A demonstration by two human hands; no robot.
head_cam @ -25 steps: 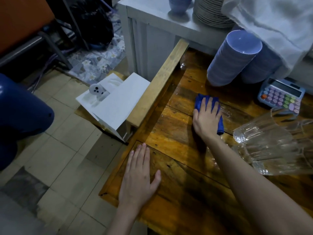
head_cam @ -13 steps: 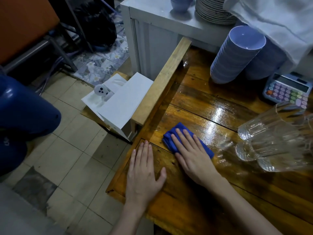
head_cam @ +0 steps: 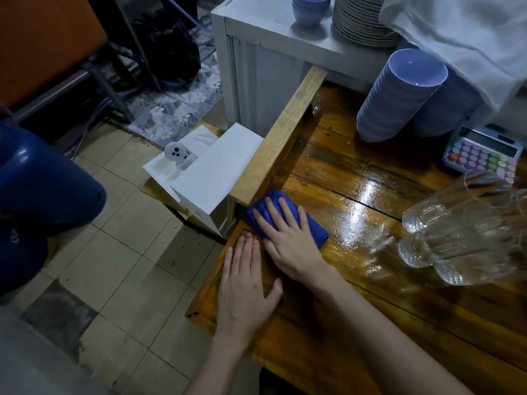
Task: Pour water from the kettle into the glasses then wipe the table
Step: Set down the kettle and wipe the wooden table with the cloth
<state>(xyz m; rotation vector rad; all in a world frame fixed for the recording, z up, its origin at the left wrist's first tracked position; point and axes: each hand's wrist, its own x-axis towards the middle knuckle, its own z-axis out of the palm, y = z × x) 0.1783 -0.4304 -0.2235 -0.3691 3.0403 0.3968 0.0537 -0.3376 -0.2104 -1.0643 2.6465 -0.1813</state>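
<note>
My right hand (head_cam: 288, 238) presses flat on a folded blue cloth (head_cam: 315, 228) at the left edge of the wet, glossy wooden table (head_cam: 356, 178), just below the end of a raised wooden rail (head_cam: 285, 138). Beside it, my left hand (head_cam: 245, 286) lies flat and open on the table's near left corner, fingertips almost touching the cloth. Several clear patterned glasses (head_cam: 462, 232) stand at the right of the table. No kettle is in view.
Stacks of lilac bowls (head_cam: 399, 95) and a pastel calculator (head_cam: 482, 155) stand at the table's back. A white cabinet (head_cam: 265, 52) behind holds plates (head_cam: 362, 21) and a white cloth (head_cam: 462, 32). A white box (head_cam: 211, 175) hangs off the rail's left side. Tiled floor lies left.
My right hand has dragged the blue cloth from the table's middle back toward me and left, to the edge by the rail's end. My left hand stayed flat on the corner.
</note>
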